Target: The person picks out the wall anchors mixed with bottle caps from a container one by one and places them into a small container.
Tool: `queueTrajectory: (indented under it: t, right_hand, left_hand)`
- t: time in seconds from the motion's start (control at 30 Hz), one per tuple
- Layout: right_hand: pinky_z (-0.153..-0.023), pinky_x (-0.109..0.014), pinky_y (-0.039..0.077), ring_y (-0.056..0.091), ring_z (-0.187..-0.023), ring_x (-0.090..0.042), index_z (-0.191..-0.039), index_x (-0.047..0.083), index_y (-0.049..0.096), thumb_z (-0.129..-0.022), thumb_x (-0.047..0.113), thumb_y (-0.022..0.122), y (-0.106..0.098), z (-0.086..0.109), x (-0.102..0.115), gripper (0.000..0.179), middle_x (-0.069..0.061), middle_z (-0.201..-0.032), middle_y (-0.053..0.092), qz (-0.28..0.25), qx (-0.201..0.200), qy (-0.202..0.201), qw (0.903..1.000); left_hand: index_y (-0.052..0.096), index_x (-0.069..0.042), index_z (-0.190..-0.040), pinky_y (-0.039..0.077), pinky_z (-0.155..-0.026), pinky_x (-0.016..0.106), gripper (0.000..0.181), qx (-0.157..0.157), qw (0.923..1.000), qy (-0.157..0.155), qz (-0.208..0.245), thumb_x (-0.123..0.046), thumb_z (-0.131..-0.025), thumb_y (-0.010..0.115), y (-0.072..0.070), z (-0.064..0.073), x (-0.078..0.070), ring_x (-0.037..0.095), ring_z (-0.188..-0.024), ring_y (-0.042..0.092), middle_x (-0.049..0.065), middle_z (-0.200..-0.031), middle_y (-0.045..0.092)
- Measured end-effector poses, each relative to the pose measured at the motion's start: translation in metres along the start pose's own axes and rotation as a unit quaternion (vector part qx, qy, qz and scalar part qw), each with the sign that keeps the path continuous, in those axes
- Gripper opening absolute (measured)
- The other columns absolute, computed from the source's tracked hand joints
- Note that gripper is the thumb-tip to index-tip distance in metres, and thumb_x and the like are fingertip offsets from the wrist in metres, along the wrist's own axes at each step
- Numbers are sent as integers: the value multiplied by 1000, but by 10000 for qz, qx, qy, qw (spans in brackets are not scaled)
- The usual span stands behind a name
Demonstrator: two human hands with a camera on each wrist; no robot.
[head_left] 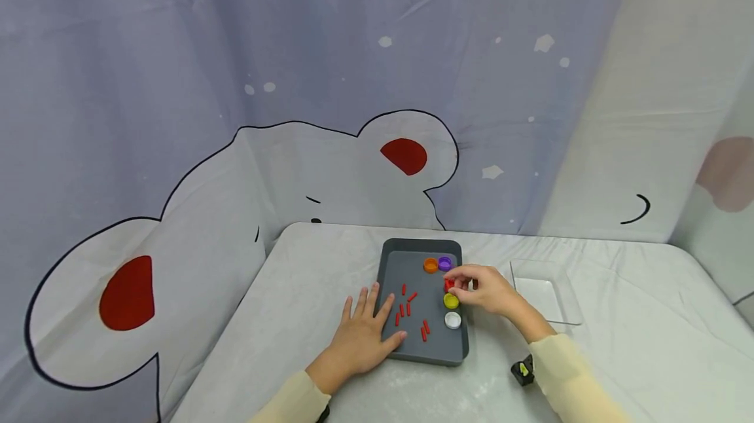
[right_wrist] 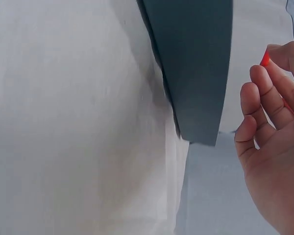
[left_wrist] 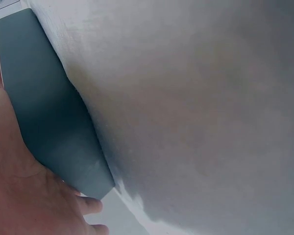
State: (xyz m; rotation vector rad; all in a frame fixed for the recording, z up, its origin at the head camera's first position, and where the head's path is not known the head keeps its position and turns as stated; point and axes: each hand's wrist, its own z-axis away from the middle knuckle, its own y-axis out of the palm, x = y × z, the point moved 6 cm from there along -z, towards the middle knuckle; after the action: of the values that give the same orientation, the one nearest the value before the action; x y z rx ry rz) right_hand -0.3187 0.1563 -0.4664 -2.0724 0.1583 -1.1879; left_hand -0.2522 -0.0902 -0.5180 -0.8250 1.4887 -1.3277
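A grey tray (head_left: 421, 354) lies on the table. My left hand (head_left: 360, 339) rests spread over its left rim, fingers straight. At the tray's right side my right hand (head_left: 484, 289) pinches a small red stick (right_wrist: 265, 59) between thumb and fingertip, with the other fingers curled in. Beneath those fingertips shows something red (head_left: 449, 285), partly hidden by them. A yellow cap (head_left: 451, 300) and a white cap (head_left: 453, 320) sit just nearer, while an orange cap (head_left: 431, 265) and a purple cap (head_left: 445, 264) sit farther back. Several red sticks (head_left: 408, 309) lie loose on the tray.
To the right of the tray stands a clear plastic box (head_left: 544, 298). A small black object (head_left: 522, 370) with a yellow-green mark is beside the right sleeve. A printed cloth (head_left: 353, 50) hangs behind the white-covered table (head_left: 318, 272).
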Motion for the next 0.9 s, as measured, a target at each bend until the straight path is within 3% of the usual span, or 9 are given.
queueTrajectory:
  t: [0.27, 0.47, 0.67, 0.9]
  right_hand:
    - [-65, -23, 47, 56, -71, -5, -112, 3, 74, -89, 6, 75, -25, 10, -5, 23, 11, -79, 65, 142, -288, 235, 9992]
    - [-64, -22, 46, 55, -71, -5, -111, 6, 75, -90, 7, 75, -46, 23, -7, 21, 10, -78, 65, 202, -655, 413, 9968]
    - [-60, -22, 46, 55, -68, -7, -113, 9, 74, -92, 12, 74, -62, 36, -15, 21, 7, -80, 65, 71, -740, 795, 9941]
    - [-66, -22, 47, 57, -72, -7, -115, 5, 73, -93, 11, 74, -81, 50, -19, 23, 7, -82, 67, 315, -912, 800, 9921]
  left_hand:
    - [32, -17, -160, 8, -119, 66, 80, -29, 9999, 65, 91, -66, -99, 45, -4, 1, -1, 42, -154, 11, 18, -169, 13]
    - [29, -20, -162, 7, -120, 65, 80, 7, 10000, 34, 43, -68, -99, 40, 0, 1, -1, 40, -155, 9, 16, -169, 11]
    - [32, -17, -160, 7, -118, 67, 79, -18, 9999, 74, 142, -65, -99, 45, -2, 3, -1, 43, -154, 11, 18, -169, 13]
    - [31, -17, -161, 8, -119, 66, 79, 50, 9999, 67, 100, -66, -99, 42, -4, 3, -2, 42, -154, 11, 18, -169, 12]
